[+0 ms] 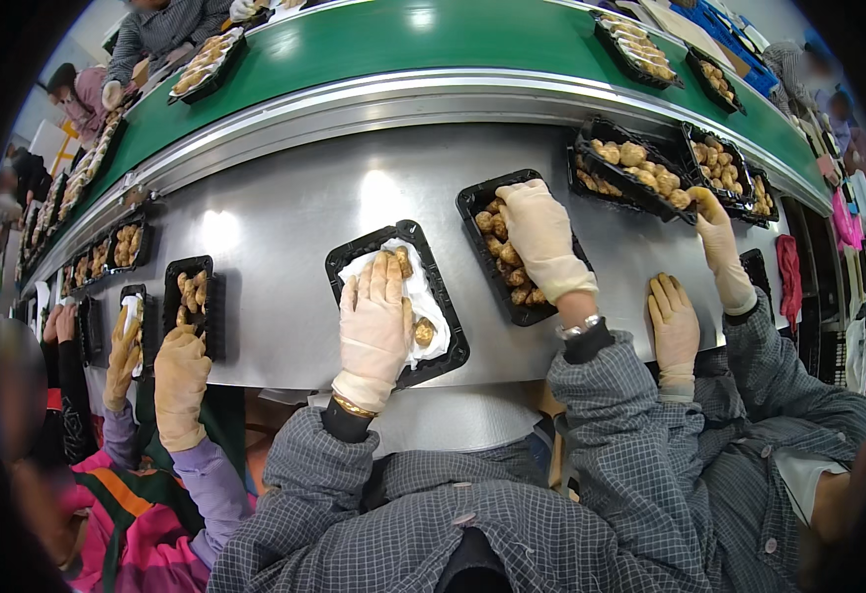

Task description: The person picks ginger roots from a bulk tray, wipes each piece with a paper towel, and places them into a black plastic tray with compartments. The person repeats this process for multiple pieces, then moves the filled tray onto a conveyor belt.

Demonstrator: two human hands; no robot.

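Resting over white-lined tray (459,347), left hand (374,323), and over brown produce (508,258), right hand (543,235), each grip hidden, impossible to tell.

Black lined tray (443,289), slanted at the near edge of the table (285,296), crumpled white liner (419,294) inside, brown lumps (424,332) on it, full tray (485,259) right of it, black, slanted, farther from that edge.

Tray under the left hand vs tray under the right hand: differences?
Lining: the left tray shows a white liner; none is visible in the right tray.
Contents: only a few brown pieces show in the left tray; the right tray shows many.
Position: the left tray sits nearer the person than the right tray.
Shared: both are black.
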